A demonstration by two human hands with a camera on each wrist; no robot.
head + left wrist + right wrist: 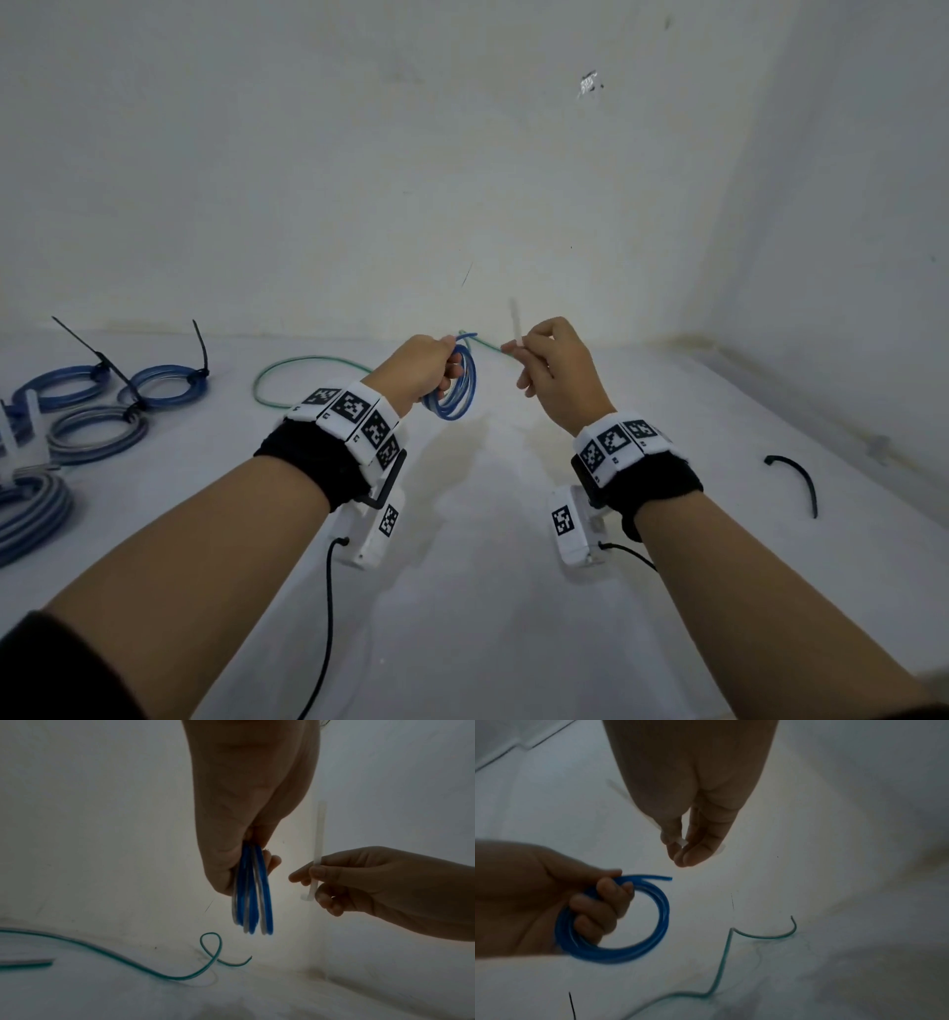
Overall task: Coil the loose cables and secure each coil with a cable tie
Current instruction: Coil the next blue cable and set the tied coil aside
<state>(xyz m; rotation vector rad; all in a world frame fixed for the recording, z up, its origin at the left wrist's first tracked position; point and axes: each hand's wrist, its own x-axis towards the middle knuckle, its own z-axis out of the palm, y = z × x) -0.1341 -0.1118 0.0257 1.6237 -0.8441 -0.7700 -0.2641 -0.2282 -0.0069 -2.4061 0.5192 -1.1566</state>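
Fingers (603,902) of the left hand (421,367) curled through the blue coil (457,390); the right hand (552,367) pinched a white cable tie (318,850) upright just beside it, not touching

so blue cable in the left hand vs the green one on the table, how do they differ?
The blue cable is wound into a coil; the green cable lies loose in open curves. The left hand grips the blue cable in the air; the green cable rests untouched on the white surface. Neither has a tie yet; the right hand pinches a white cable tie.
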